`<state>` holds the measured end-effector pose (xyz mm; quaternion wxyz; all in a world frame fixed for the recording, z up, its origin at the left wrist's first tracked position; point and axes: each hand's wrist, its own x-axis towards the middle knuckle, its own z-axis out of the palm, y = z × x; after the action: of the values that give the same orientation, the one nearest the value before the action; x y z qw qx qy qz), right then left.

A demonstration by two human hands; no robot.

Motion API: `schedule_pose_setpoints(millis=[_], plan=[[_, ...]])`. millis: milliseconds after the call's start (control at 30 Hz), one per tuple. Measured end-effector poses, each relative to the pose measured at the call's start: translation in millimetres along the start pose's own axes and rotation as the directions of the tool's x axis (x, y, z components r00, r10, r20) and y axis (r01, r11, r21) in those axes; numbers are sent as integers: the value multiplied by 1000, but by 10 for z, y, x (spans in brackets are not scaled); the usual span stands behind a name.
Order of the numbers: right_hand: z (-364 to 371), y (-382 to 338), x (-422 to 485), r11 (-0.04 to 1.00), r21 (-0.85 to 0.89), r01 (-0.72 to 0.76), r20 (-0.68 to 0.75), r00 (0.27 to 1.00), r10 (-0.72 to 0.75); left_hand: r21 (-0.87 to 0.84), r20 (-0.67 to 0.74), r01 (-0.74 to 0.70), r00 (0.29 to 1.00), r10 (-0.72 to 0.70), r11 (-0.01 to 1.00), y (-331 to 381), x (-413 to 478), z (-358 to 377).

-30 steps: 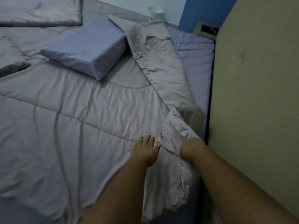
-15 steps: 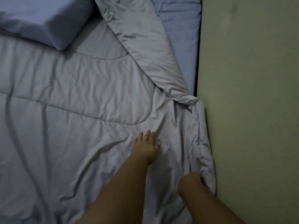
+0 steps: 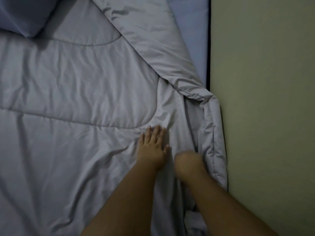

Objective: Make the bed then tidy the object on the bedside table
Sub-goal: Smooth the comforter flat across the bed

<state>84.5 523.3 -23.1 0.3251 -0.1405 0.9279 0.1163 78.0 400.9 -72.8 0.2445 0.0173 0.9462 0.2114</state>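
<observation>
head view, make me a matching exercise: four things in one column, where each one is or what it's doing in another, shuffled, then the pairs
Things:
1. left hand
2. right hand
3. pillow
4. blue sheet

States:
A. top left corner, lying on the comforter
B. bare strip between the folded-back comforter edge and the headboard
C. flat, fingers spread, pressing the comforter
D. curled by the comforter's rolled edge, fingers hidden

Pairs: 1-C, 2-D, 3-A, 4-B
</observation>
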Motion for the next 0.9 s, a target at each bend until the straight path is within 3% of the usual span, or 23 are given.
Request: schedule_pose_setpoints(millis=[67, 200, 267, 333, 533, 700, 900], plan=[[7, 125, 192, 998, -50, -38, -227, 974, 26, 24, -44, -42, 998, 43, 999, 54, 94, -13], [9, 448, 383, 968, -80, -239, -415, 891, 186, 49, -7, -43, 999, 43, 998, 74, 247, 107], [173, 609, 469, 943, -12, -334, -469, 834, 289, 69, -9, -11, 1000, 11, 998, 5, 281, 203], [327, 724, 544, 931, 84, -355, -457, 816, 353, 107, -41, -7, 999, 11, 994, -96, 304, 276], [754, 721, 861, 952, 236, -196, -453, 844, 287, 168, -83, -28, 996, 43, 985, -333, 385, 376], [837, 726, 928, 933, 325, -156, -508, 804, 311, 193, -81, -7, 996, 23, 981, -309, 401, 380], [852, 448, 641, 857, 485, -171, -580, 671, 462, 186, -81, -6, 996, 21, 983, -280, 373, 369]])
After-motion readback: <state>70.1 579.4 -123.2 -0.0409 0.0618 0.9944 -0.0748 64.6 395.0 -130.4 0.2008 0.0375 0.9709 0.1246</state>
